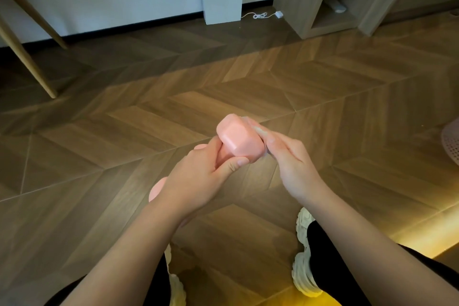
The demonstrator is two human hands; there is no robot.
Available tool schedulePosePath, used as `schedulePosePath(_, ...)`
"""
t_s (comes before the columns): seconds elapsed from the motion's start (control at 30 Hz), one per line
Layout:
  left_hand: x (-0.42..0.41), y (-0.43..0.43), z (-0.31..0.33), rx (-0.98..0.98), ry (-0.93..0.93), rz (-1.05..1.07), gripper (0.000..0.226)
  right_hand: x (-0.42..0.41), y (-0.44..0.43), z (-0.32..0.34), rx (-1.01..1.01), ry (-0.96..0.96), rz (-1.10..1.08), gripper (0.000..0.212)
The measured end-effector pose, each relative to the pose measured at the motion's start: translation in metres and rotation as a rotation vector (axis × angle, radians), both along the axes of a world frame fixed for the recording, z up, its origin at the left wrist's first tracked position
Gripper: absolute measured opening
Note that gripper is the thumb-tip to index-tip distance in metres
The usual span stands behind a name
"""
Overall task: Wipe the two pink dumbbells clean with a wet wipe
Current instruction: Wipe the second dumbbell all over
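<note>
Currently the left hand (196,176) is wrapped tightly round the grip bar of a pink, matte-coated dumbbell with blocky faceted ends (239,140), holding it up in the air above the brown herringbone wooden floor (323,87), well clear of every edge of that floor and roughly over the space between the person's two white chunky trainers (304,256). Its long axis runs diagonally, from the low near end peeking out beside the left wrist up and away to the far head, which points toward the right hand (290,156). That right hand is closed narrowly, fingers pinching a thin, pale, translucent wet wipe (258,130) against the right flank of the raised head; the wipe is mostly hidden by the fingers. Since the head lies immediately left of the right hand, touching it, the wiping falls to that hand while the left only steadies or turns the bar. A second dumbbell cannot be picked out with certainty from here, so how much of the job remains is unclear.
</note>
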State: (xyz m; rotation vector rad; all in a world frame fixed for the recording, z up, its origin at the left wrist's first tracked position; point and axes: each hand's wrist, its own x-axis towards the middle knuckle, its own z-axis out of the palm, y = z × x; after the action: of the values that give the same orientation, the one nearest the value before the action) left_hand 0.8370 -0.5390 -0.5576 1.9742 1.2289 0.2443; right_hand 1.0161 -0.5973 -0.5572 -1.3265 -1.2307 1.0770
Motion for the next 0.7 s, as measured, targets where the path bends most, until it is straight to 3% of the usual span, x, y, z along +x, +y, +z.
schedulePosePath(0.07, 0.002, -0.002, 0.0, 0.025, 0.046, -0.038, 0.08, 0.001, 0.01, 0.002, -0.048, 0.04, -0.016, 0.036)
schedulePosePath(0.17, 0.005, -0.001, -0.006, 0.01, 0.066, -0.033, 0.081, -0.003, 0.01, 0.005, 0.039, 0.023, 0.02, 0.039)
schedulePosePath(0.3, 0.003, 0.003, -0.01, -0.059, -0.054, 0.066, 0.075, -0.005, -0.008, 0.001, 0.194, -0.028, 0.064, 0.034)
schedulePosePath(0.5, -0.001, 0.001, -0.012, -0.031, -0.101, 0.044, 0.047, 0.002, -0.002, -0.01, 0.011, 0.053, 0.009, 0.037)
schedulePosePath(0.7, 0.002, -0.005, -0.006, 0.044, -0.017, -0.084, 0.07, 0.003, 0.007, -0.01, -0.025, 0.101, -0.008, 0.039)
